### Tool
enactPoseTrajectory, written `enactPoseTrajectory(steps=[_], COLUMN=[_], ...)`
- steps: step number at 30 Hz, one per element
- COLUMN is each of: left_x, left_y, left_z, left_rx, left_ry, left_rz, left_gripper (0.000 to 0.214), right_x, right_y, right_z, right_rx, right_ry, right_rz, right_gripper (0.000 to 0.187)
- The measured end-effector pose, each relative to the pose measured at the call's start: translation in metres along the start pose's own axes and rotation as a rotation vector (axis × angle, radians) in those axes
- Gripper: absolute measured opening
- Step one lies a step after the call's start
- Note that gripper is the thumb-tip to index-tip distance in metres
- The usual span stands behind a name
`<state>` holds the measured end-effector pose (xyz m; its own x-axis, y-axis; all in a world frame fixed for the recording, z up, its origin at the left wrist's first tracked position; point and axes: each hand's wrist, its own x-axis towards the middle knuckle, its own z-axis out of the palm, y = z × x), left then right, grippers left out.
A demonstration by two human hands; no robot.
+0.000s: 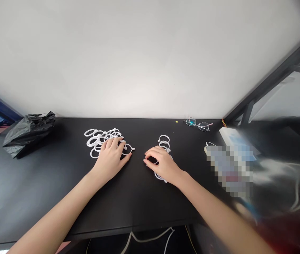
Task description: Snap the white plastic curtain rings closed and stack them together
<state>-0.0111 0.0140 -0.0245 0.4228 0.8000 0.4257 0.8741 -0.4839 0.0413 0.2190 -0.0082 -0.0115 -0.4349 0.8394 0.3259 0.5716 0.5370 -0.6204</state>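
Observation:
A loose pile of thin white rings (93, 141), each with a small knob, lies on the black table. My left hand (111, 153) rests over the pile's right side, fingers spread and thumb stretched toward a ring (127, 152) at its edge. To the right, more white rings (164, 144) overlap in a column. My right hand (163, 163) covers the middle of that column, with thumb and index finger bent into a pinch. Part of a white ring shows inside the pinch; the fingers hide most of it.
A crumpled black plastic bag (30, 132) sits at the far left. Eyeglasses (197, 124) lie by the wall at the back right, beside a tiny yellow piece (177, 121). At right are a white box (228, 135), a blurred-out phone-like object (226, 169) and cables (297, 187).

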Motion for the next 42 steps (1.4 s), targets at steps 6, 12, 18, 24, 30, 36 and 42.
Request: enactPoseTrajectory(steps=[6,12,18,24,30,36,42], left_x=[-0.002,-0.002,-0.002,-0.002,0.0,0.002,0.003], left_y=[0.001,0.002,0.002,0.002,0.006,0.009,0.018], left_z=[0.002,0.003,0.003,0.003,-0.003,-0.007,-0.015], left_rx=[0.047,0.034,0.0,-0.029,-0.04,-0.088,-0.304], left_ry=[-0.036,-0.047,-0.035,-0.021,0.006,0.061,0.001], left_rz=[-0.003,-0.004,0.001,0.001,0.022,0.023,0.166], left_gripper=[0.036,0.039,0.039,0.037,0.035,0.029,0.023], right_x=[0.001,0.002,0.001,0.002,0.001,0.001,0.002], right_y=[0.003,0.003,0.002,0.001,0.003,0.005,0.007], right_z=[0.002,0.002,0.002,0.002,0.002,0.002,0.002], right_rx=[0.02,0.008,0.047,0.022,0.044,0.077,0.081], right_ry=[0.028,0.059,0.01,0.02,0.033,0.035,0.05], right_rz=[0.017,0.018,0.04,0.028,0.048,0.08,0.072], right_gripper=[0.015,0.024,0.02,0.015,0.019,0.02,0.019])
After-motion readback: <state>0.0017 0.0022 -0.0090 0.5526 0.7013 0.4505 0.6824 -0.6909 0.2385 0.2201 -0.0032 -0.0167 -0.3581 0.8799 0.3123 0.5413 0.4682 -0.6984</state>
